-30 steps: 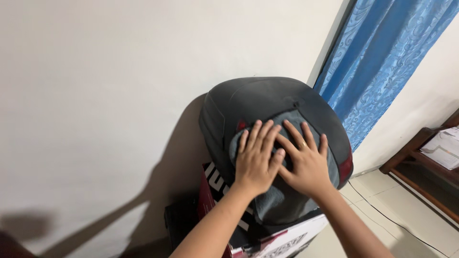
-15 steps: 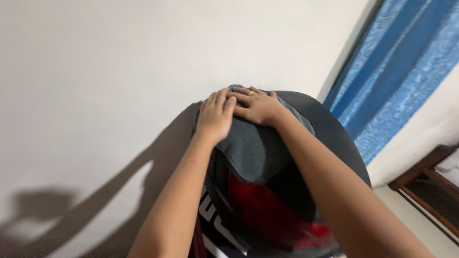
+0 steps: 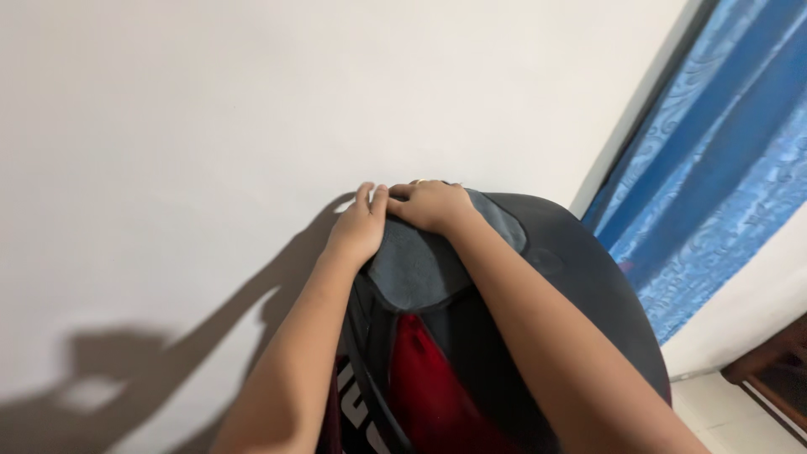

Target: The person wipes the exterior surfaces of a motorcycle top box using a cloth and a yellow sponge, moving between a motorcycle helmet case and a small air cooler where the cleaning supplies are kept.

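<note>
I see left hand (image 3: 360,229) and right hand (image 3: 433,204) flat, fingers extended, pressing grey cloth (image 3: 416,265) on the case's (image 3: 580,303) 12 o'clock edge; lower shell not yet covered.

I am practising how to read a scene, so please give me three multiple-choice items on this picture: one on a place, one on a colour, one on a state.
1. Where do both hands rest?
A. on the curtain
B. on the grey cloth at the far top edge of the dark rounded case
C. on the floor

2. What colour is the curtain?
A. blue
B. green
C. yellow

3. How does the cloth lie?
A. rolled into a ball
B. hanging from the wall
C. spread flat on the case

Answers: 1 B, the left hand and right hand press on the grey cloth atop the case; 2 A, the curtain is blue; 3 C, it drapes flat.
</note>
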